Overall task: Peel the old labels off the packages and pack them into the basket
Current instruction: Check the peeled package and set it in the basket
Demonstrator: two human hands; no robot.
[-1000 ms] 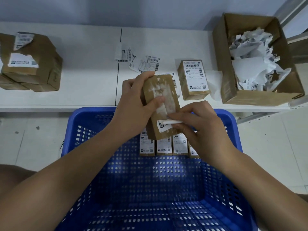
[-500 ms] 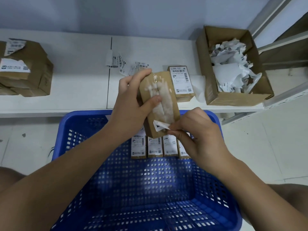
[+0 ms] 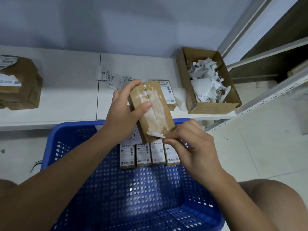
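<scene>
Cartons [image 3: 20,84], cut off by the left edge, sat on the shelf [image 3: 66,97]. Left hand [image 3: 123,112] gripped the package [image 3: 152,110] above the basket [image 3: 70,135]; right hand [image 3: 191,147] pinched the label scrap [image 3: 155,134] at its near end. Behind, another package [image 3: 168,92] was half hidden, beside the scrap box [image 3: 211,107].

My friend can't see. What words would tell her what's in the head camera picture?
Over a blue plastic basket, a person's left hand grips a brown cardboard package while the right hand pinches the last white label scrap at its lower end. Four labelled packages stand in a row in the basket; an open box of torn labels sits on the white shelf.
</scene>
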